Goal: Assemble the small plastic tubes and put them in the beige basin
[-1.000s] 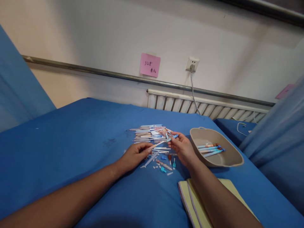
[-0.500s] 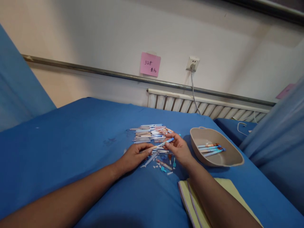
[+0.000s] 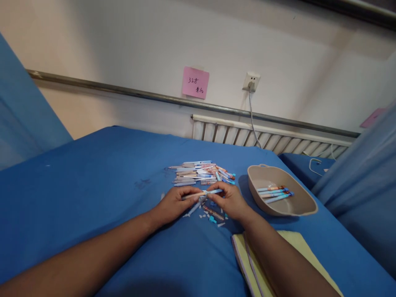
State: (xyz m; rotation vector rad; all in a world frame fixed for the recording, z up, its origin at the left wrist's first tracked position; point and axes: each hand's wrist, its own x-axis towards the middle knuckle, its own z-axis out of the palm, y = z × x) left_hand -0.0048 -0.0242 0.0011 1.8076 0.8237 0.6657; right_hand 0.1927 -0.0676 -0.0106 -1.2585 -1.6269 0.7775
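Observation:
My left hand [image 3: 178,202] is closed, its thumb and fingers pinching the peach-coloured barrel of a pen [image 3: 200,194]. My right hand [image 3: 229,200] grips a light-blue pen part [image 3: 217,191] against the barrel's right end. The two pieces meet between my fingertips in one nearly level line, but whether they are joined I cannot tell. Behind my hands lies a pile of pens and pen barrels [image 3: 188,174]. Small white and blue pieces, including a blue clip-like part [image 3: 212,220], are scattered below my fingers beside a patterned tube [image 3: 213,213].
At the right a beige plastic basin [image 3: 301,208] contains several assembled pens [image 3: 278,198]. A folded yellow cloth [image 3: 293,243] lies under my right forearm. The blue-covered surface [image 3: 108,173] ends near a wall with a radiator [image 3: 221,134], a socket [image 3: 251,80] and a metal rail.
My right hand has shifted slightly down and turned, so its fingertips now sit closer to my left fingers at the joint. The blue part has gone from slanting upward to nearly level.

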